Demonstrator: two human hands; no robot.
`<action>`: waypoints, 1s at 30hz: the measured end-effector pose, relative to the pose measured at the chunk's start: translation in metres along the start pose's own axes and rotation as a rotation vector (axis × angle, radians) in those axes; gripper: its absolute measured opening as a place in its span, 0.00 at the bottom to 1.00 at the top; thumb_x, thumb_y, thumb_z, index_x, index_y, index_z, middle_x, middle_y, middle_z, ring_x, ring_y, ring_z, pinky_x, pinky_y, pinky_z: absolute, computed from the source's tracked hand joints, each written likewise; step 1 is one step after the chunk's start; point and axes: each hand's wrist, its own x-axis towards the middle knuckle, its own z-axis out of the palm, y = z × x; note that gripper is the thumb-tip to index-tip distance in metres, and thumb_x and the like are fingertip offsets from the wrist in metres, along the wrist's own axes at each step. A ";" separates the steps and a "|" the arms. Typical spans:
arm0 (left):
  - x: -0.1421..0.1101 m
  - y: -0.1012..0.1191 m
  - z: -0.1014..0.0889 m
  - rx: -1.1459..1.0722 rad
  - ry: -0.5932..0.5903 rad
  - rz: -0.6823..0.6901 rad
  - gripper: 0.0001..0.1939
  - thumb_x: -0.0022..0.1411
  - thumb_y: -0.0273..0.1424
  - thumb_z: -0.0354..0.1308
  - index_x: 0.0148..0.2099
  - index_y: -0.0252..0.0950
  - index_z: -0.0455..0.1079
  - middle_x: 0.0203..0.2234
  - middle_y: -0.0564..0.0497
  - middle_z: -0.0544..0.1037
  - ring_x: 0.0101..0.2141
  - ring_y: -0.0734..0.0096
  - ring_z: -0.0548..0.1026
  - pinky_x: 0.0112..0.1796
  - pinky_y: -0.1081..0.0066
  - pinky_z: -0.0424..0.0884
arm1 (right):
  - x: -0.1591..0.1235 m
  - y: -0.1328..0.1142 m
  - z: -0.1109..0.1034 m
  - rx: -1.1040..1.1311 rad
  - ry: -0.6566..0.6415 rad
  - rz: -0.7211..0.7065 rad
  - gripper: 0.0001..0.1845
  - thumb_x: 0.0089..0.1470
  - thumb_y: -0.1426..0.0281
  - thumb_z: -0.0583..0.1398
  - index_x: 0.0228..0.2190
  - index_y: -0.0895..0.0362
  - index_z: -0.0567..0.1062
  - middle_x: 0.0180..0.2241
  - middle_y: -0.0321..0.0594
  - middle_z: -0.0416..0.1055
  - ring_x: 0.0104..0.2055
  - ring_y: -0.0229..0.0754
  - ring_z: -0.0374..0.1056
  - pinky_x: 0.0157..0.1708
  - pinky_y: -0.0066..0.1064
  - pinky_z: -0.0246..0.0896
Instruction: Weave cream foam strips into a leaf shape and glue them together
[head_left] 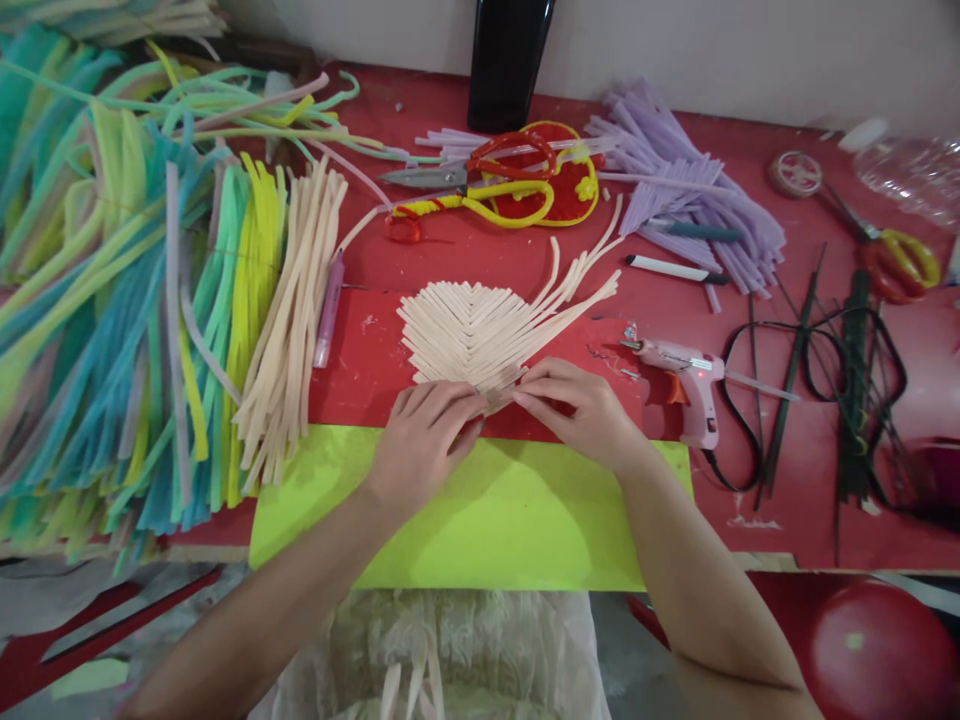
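A heart-like woven panel of cream pipe-cleaner strips [474, 332] lies on the red table, its loose ends fanning up to the right. My left hand [426, 438] rests at the panel's lower edge with fingers pressed together on the strips. My right hand [581, 410] meets it from the right, fingertips pinching the same lower tip of the weave. Both hands lie partly over a lime-green sheet [495, 520]. A pile of loose cream strips [292, 310] sits to the left.
A big heap of coloured pipe cleaners [112, 290] fills the left. Red and yellow scissors [487, 180] and lilac strips [682, 190] lie behind. A pink glue gun [686, 385] lies to the right, near dark wires [825, 390], more scissors [896, 255] and a plastic bottle [911, 175].
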 end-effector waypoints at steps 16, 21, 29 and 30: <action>0.002 0.001 0.000 0.109 0.007 0.062 0.07 0.63 0.27 0.56 0.44 0.37 0.68 0.38 0.50 0.78 0.39 0.66 0.74 0.38 0.66 0.66 | 0.000 -0.002 0.006 -0.191 -0.034 0.004 0.04 0.58 0.71 0.57 0.32 0.55 0.72 0.32 0.41 0.73 0.36 0.41 0.69 0.36 0.33 0.65; 0.003 0.001 -0.001 0.123 0.021 0.081 0.06 0.64 0.27 0.55 0.43 0.37 0.69 0.38 0.49 0.79 0.39 0.67 0.75 0.39 0.66 0.67 | -0.001 0.000 0.007 -0.207 -0.049 0.008 0.04 0.59 0.70 0.57 0.32 0.54 0.72 0.33 0.41 0.72 0.36 0.41 0.68 0.37 0.34 0.64; 0.001 0.003 0.000 0.162 0.031 0.111 0.05 0.63 0.26 0.55 0.43 0.35 0.69 0.38 0.49 0.79 0.39 0.67 0.76 0.40 0.67 0.67 | -0.001 -0.001 0.007 -0.195 -0.059 0.025 0.03 0.58 0.72 0.57 0.33 0.55 0.72 0.34 0.41 0.73 0.38 0.42 0.69 0.38 0.34 0.64; 0.001 0.003 0.000 0.168 0.029 0.118 0.06 0.64 0.25 0.55 0.43 0.35 0.69 0.38 0.49 0.79 0.39 0.67 0.76 0.40 0.67 0.68 | -0.001 0.000 0.007 -0.196 -0.060 0.024 0.03 0.58 0.72 0.57 0.33 0.55 0.72 0.34 0.41 0.73 0.38 0.42 0.69 0.38 0.34 0.64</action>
